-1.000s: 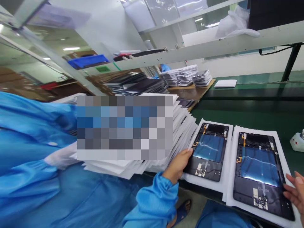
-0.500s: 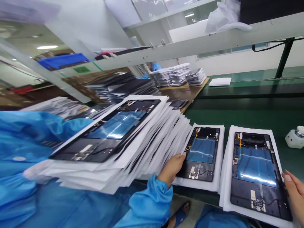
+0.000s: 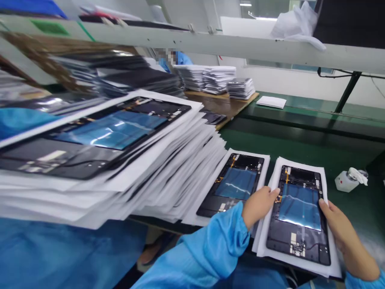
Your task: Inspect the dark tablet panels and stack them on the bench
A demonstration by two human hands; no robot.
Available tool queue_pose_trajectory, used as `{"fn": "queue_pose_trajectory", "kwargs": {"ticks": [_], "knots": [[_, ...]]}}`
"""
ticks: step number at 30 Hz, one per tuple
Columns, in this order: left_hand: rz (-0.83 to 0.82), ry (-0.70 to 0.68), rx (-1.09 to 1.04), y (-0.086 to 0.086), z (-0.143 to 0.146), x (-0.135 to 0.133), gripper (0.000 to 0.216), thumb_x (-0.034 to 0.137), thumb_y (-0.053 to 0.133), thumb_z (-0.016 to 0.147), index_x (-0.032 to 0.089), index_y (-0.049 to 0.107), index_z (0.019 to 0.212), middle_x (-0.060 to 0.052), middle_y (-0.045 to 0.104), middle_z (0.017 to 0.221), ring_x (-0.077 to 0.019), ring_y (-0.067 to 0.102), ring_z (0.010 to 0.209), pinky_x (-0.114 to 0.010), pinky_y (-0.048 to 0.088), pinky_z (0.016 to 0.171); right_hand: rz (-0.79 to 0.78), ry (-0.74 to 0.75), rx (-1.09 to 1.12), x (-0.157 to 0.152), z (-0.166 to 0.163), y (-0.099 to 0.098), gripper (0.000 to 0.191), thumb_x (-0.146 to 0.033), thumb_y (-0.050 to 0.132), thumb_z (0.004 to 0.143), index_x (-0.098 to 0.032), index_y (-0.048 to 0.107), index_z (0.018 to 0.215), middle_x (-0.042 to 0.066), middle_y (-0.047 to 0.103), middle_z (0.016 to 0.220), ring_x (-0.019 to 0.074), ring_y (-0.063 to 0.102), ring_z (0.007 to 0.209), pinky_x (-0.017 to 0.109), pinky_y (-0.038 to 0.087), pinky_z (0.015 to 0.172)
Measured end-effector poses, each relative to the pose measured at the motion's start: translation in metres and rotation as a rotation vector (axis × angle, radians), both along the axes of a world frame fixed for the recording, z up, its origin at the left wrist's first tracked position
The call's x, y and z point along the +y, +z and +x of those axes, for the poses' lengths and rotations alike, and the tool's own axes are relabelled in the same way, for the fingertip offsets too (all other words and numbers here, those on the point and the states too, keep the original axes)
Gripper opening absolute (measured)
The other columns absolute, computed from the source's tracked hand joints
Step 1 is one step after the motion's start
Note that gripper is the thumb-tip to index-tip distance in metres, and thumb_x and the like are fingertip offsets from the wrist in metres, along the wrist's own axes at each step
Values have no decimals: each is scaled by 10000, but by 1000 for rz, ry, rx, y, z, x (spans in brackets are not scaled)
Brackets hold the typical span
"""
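Two opened black tablet backs with blue battery film lie side by side on white sheets on the green bench. My left hand (image 3: 259,204) rests its fingers on the left edge of the right tablet (image 3: 299,214). My right hand (image 3: 341,230) grips that tablet's right edge, thumb on top. The hands hold it together with the stack of white sheets (image 3: 300,263) under it, near the bench's front edge. The other tablet (image 3: 233,184) lies just left of my left hand. Both my sleeves are blue.
A tall slanting stack of tablets on white sheets (image 3: 126,160) fills the left side. Behind it a wooden board (image 3: 224,106) carries more stacks. A white bottle (image 3: 349,180) stands at the right; a loose white sheet (image 3: 271,101) lies further back. An overhead white beam (image 3: 240,44) crosses the bench.
My left hand left the left tablet and went to the right tablet's left edge. My right hand closed on its right edge. The view swung right and down.
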State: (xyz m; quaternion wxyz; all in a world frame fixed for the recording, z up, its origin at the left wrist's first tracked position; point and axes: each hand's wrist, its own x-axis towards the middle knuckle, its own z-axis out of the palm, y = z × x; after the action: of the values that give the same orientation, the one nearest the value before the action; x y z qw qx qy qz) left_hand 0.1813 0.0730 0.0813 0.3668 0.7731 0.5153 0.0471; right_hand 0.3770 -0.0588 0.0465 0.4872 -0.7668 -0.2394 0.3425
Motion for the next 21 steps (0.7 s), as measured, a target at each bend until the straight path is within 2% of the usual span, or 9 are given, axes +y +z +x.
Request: {"fn": "queue_pose_trajectory", "kwargs": {"ticks": [3,5,9,13,17,21], "knots": [[-9,98,-8,-8,7,2,370,438,374,816,114,541,883,-158,615,899,-278,569,868,-317,370,709,-47,48,-51,3,-2,6,507,-575,447,760,-161,633,985,57,655,872,250,598,795,339,452,699],[-17,128,-33,-11,7,5,352,436,398,806,118,524,889,-146,614,889,-263,570,850,-301,364,694,-94,27,-106,4,-2,6,493,-574,419,773,-180,626,987,55,644,920,256,580,848,354,423,757],[73,93,61,-12,6,3,311,394,342,842,150,526,901,-122,619,891,-251,575,852,-290,356,668,-198,-41,-224,6,-5,8,479,-566,380,787,-200,613,989,73,605,1023,280,526,943,383,358,830],[187,-5,182,-9,8,0,334,333,275,868,147,551,837,-131,624,830,-246,587,808,-293,354,646,-231,-81,-320,9,-14,19,454,-531,334,811,-226,611,999,71,597,1037,283,524,924,377,372,785],[176,8,169,-7,10,1,319,313,279,869,145,547,822,-127,629,852,-236,588,828,-295,361,668,-246,-115,-402,10,-21,29,418,-524,346,810,-267,618,996,67,606,999,279,537,850,368,385,712],[185,54,127,-5,12,-5,340,321,260,871,137,544,839,-143,621,888,-257,580,862,-313,363,686,-261,-132,-489,4,-26,32,413,-517,316,832,-270,588,1020,71,590,1019,282,523,852,364,372,703]]}}
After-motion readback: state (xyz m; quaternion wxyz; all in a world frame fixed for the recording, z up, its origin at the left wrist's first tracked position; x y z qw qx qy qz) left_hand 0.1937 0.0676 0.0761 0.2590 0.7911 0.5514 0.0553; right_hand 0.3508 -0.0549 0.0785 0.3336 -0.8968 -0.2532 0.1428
